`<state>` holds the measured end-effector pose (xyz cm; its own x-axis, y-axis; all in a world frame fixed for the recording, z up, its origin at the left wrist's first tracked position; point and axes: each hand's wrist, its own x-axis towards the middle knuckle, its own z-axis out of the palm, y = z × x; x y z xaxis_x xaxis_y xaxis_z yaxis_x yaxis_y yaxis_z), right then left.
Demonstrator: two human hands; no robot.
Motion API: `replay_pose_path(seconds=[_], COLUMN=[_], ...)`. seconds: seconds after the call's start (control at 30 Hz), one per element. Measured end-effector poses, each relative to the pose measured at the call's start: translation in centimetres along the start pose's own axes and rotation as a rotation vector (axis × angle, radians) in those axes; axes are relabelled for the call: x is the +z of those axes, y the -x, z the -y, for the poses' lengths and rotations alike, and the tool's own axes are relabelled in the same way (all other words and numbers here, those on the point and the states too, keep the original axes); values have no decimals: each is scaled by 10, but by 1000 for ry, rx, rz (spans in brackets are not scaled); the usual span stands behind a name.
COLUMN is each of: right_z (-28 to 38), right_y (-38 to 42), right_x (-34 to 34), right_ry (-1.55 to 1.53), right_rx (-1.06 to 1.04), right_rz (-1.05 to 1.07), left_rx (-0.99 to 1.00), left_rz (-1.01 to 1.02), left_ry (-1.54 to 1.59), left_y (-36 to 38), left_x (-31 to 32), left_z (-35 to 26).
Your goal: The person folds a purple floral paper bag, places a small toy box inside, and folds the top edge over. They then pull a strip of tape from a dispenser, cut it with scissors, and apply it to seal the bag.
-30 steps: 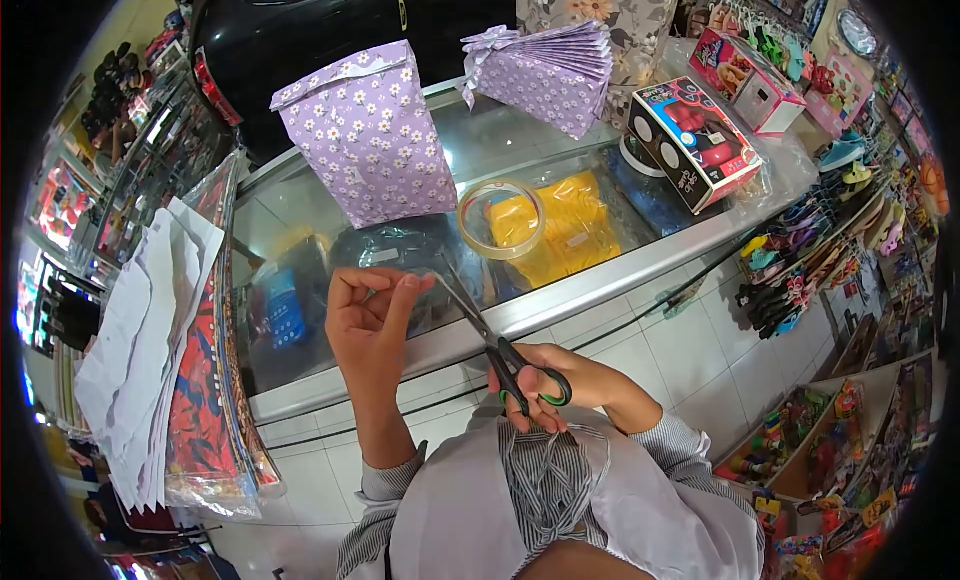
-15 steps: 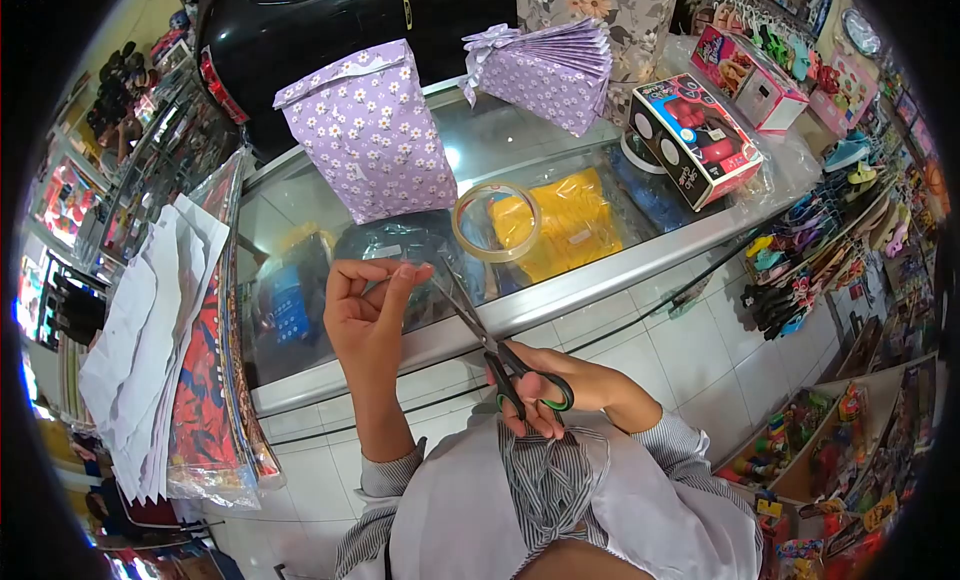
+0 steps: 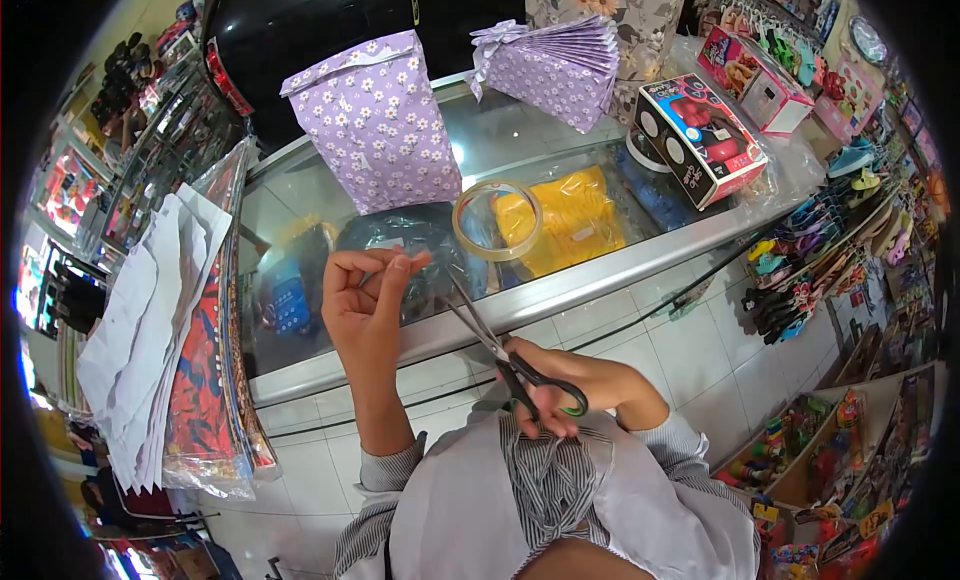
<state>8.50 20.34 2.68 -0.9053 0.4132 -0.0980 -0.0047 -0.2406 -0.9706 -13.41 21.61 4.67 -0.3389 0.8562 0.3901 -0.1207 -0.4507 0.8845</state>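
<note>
My right hand [image 3: 565, 385] holds black-and-green scissors [image 3: 492, 342] by the handles, their blades slightly apart and pointing up-left. My left hand [image 3: 367, 295] is pinched above the counter's front edge; whatever lies between thumb and finger is too small and clear to make out. Beyond the blades a roll of clear tape [image 3: 462, 220] rests on the glass. Behind it to the left stands a purple flowered paper bag [image 3: 375, 125], its top folded over. A pleated purple piece with a bow [image 3: 550, 70] is farther back.
The glass counter [image 3: 560, 298] has a metal front edge. A toy box [image 3: 700, 140] and a pink box [image 3: 755, 80] are at the right. White paper sheets [image 3: 150, 320] lie on plastic-wrapped sheets at the left. Yellow packets [image 3: 575, 220] show under the glass.
The scissors and my right hand have shifted slightly to the right, and the blades are tilted a little differently. My left hand stays pinched, a little lower relative to the counter.
</note>
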Motion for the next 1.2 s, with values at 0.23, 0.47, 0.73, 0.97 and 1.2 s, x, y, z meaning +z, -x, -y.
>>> replay_pose_path(seconds=[0.23,0.47,0.73,0.97,1.2], right_z=[67,106,101,68,39], right_y=[69,73,50,-51,-67], right_x=[-32,-85,-107,-40,-60], right_ry=[855,1329,1471,1411,1340], right_rx=[287,449,211,-449,-472], right_rz=[-689,-878,-813,-586,-588], left_rx=[80,134,116,112,70], left_rz=[-72,-104,-99,-81,-184], left_ry=[-106,-305,-358,-312,-108], left_y=[3,2,0,-1,1], left_x=[-4,-7,-13,-13,-25], left_z=[2,4,1,4,-4])
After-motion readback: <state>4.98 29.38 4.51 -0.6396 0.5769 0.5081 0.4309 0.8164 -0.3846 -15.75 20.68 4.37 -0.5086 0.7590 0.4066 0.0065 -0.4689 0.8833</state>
